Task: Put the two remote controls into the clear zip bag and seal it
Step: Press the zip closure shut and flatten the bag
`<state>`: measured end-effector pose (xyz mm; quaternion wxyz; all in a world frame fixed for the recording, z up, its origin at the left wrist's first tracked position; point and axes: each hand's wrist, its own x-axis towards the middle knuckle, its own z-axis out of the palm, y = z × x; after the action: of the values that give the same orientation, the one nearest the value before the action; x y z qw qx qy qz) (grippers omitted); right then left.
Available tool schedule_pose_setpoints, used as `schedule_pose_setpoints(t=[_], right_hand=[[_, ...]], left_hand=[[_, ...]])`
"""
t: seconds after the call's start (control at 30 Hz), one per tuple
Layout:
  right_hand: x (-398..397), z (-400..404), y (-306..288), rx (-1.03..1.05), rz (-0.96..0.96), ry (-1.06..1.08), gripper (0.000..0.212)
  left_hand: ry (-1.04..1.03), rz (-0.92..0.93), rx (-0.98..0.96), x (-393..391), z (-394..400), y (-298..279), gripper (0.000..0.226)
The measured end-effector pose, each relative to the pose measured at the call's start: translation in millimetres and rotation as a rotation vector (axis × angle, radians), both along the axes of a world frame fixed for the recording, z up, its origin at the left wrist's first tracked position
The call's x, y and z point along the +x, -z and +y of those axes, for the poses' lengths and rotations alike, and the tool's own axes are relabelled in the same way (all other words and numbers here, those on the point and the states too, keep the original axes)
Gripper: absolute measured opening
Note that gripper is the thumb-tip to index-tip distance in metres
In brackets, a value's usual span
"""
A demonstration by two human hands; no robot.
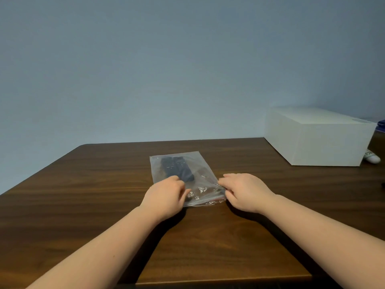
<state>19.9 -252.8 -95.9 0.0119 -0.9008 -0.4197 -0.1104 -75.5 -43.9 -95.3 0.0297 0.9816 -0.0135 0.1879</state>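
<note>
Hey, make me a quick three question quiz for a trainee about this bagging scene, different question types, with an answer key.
1. True or false: both remote controls are already inside the clear zip bag.
2. Multiple choice: where are the left hand and the right hand? A) on the white box B) at the bag's near end, one at each corner C) off the table
3. Fill in: the bag lies flat on the ____ table.

Key
1. True; two dark remotes show side by side through the plastic.
2. B
3. Wooden
</note>
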Motion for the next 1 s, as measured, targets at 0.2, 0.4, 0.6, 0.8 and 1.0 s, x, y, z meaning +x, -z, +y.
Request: schedule_pose_setpoints(t=[0.2,0.4,0.6,0.8,1.0], right_hand=[[3,36,1,0.098,0.220,0.028,0.042],[7,54,19,0.000,0.296,0.028,0.059],[17,41,17,-0.021,0.304,0.060,0.063],[49,10,16,-0.013,0.303,0.147,0.064],[97,-29,16,-0.002,0.291,0.262,0.063]], left_hand=[[-0.276,0.200,-0.227,28,17,9,0.072],[-0.314,0.447,-0.227,53,26,9,0.109],[-0.228,0.415,-0.314,70,25,15,0.105],[-0.158,0.351,-0.293,112,-7,18,0.102],[-0.073,0.311,-0.253,170,-50,17,0.104]])
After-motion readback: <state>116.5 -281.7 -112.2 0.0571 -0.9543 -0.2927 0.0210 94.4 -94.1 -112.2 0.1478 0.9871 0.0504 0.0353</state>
